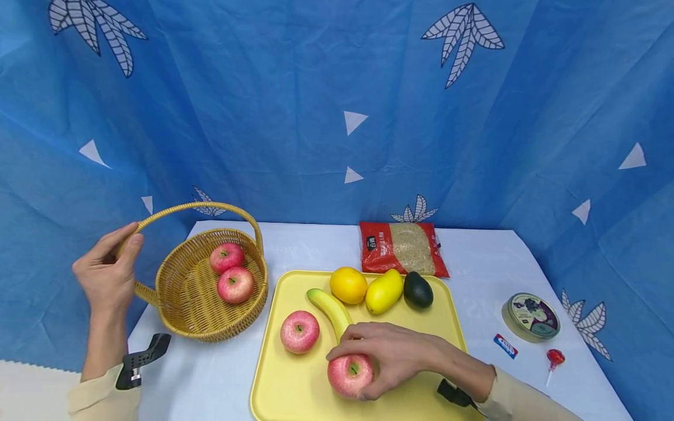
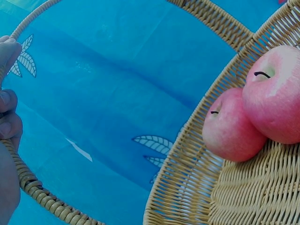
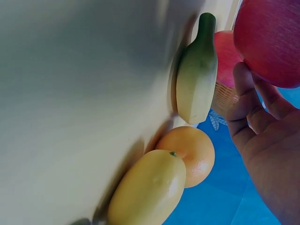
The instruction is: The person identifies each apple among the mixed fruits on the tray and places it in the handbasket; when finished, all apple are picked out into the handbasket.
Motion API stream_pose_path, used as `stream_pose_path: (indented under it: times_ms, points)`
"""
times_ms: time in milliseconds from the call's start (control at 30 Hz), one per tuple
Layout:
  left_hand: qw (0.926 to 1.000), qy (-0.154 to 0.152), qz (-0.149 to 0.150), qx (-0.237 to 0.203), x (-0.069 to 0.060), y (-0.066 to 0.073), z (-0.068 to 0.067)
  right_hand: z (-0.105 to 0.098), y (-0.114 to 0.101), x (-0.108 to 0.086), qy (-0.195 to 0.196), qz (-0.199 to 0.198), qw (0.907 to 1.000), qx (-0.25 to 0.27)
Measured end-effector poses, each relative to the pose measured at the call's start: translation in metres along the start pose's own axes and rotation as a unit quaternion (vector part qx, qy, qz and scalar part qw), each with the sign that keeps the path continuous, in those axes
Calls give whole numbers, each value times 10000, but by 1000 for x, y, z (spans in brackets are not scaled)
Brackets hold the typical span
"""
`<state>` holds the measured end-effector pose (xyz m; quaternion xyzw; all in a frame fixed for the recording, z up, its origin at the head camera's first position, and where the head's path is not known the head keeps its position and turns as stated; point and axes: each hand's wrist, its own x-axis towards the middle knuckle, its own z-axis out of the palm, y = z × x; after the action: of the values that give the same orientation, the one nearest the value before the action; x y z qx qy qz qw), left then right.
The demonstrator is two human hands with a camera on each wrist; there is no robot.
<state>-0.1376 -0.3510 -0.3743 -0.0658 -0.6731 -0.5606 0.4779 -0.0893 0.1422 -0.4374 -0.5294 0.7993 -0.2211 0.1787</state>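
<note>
My left hand (image 1: 109,263) grips the arched handle (image 1: 210,204) of a round wicker basket (image 1: 189,324), which looks slightly tilted at the table's left. Two pink-red apples (image 1: 235,285) lie side by side inside it. Over the yellow tray (image 1: 268,386), my right hand (image 1: 387,354) holds another apple (image 1: 348,377) between thumb and fingers. In the right wrist view that apple (image 3: 272,42) rests against the fingertips. A further apple (image 1: 299,332) sits on the tray's left part. Beside it lies a banana (image 1: 330,309), its lower end hidden behind my right hand.
Along the tray's far edge are an orange (image 1: 348,285), a yellow mango (image 1: 384,292) and a dark avocado (image 1: 418,290). Behind them lies a red packet (image 1: 402,248). At the right are a round tin (image 1: 532,317), a small blue-red packet (image 1: 506,345) and a red lollipop (image 1: 555,356).
</note>
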Motion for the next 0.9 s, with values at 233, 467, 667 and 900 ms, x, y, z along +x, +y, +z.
stream_pose_path:
  times_ms: [233, 467, 667, 900]
  points:
    - [10000, -11, -37, 86, 0, 0, 0, -1, -2, 3, 28, 47, 10000, 23]
    - [9999, -35, -63, 127, 0, 0, -1, -2, -3, 9, 91, 9, 10000, -32]
    - [9999, -29, -94, 139, -1, -1, -1, -5, -3, 15, 209, -49, 9995, -212]
    - [10000, -8, 25, 59, 0, 1, 0, -13, -7, 23, 244, 21, 9995, -177]
